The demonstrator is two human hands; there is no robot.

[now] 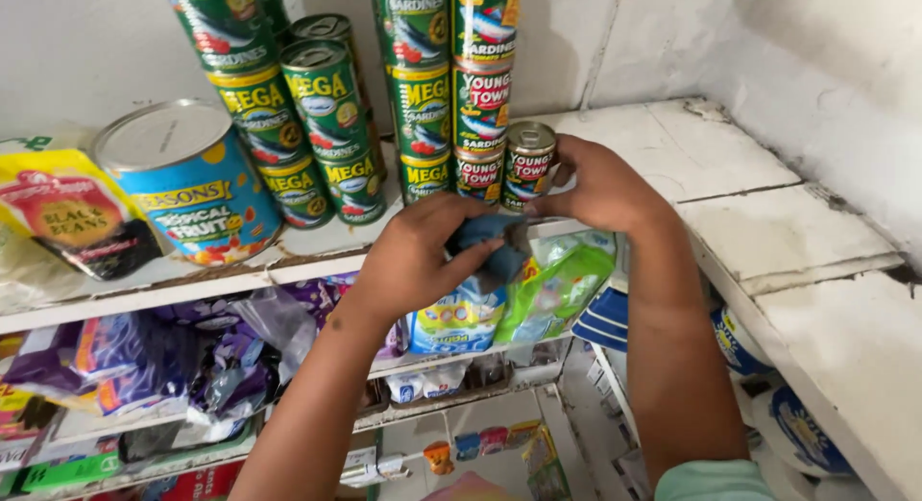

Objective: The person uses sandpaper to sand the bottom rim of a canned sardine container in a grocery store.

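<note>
Forearms rose toward the white shelf (pixel 672 155), where the left hand (pixel 418 256) clutched a dark blue cloth (pixel 490 246) at the shelf's front edge and the right hand (pixel 600 184) gripped a small sardine can (pixel 528 165) standing beside stacked cans (pixel 423 88).

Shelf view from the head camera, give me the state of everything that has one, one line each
Left hand: closed on a dark blue cloth.
Right hand: gripping a small can, upright at the shelf edge.
Stacked cans: upright, sealed, in columns.
Large blue can: tilted, lid on.
Yellow pouch: lying flat, sealed.
White shelf: paint cracked.
</note>
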